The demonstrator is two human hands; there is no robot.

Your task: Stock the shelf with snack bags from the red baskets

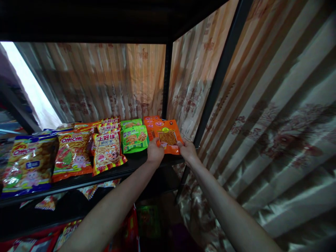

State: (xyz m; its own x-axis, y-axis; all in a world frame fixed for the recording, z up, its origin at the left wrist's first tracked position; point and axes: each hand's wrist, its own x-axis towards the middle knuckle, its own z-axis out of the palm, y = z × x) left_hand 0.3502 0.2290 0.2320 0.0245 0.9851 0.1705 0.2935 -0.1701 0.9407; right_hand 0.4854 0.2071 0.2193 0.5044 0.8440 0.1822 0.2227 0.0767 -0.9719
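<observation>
An orange snack packet (168,134), with a picture of brown sticks on its front, stands at the right end of the shelf. My left hand (155,151) grips its lower left edge, and my right hand (187,149) pinches its lower right edge. Behind it, to the left, more orange packets (150,120) of the same look show in part. Just left of my left hand sit green snack packets (134,138), one in front of another. My fingertips are partly hidden by my hands.
Prawn cracker bags (108,150), an orange-edged snack bag (73,154) and a blue-edged bag (28,164) line the dark shelf (86,180) leftward. A black post (223,70) rises at the right. Pleated curtains (105,77) hang behind. More packets (47,203) lie on lower shelves.
</observation>
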